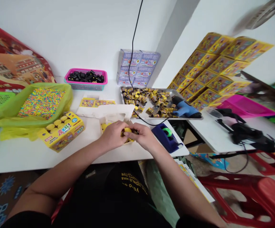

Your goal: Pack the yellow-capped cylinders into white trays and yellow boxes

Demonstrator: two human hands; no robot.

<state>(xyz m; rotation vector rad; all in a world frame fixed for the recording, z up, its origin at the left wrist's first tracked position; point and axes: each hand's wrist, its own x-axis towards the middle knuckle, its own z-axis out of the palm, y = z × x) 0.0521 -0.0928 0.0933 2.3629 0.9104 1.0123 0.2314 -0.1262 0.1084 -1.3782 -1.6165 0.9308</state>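
My left hand (113,135) and my right hand (142,136) meet over an open white box (114,110) near the table's front edge. Between their closed fingers shows a small yellow-capped cup (127,129), and both hands grip it. A dark part peeks out by my right fingers; which piece it belongs to I cannot tell. More yellow-capped cups (103,126) sit in the box, partly hidden by my hands. To the left stands a filled yellow display box (64,136) with its round yellow lids upward.
A metal tray (196,116) holds many small cups and a blue heat gun (187,109); its black cord hangs across. Also around are a tape dispenser (167,139), a bag of coloured beads (42,103), a pink basket (86,85) of black pieces and stacked yellow boxes (208,72).
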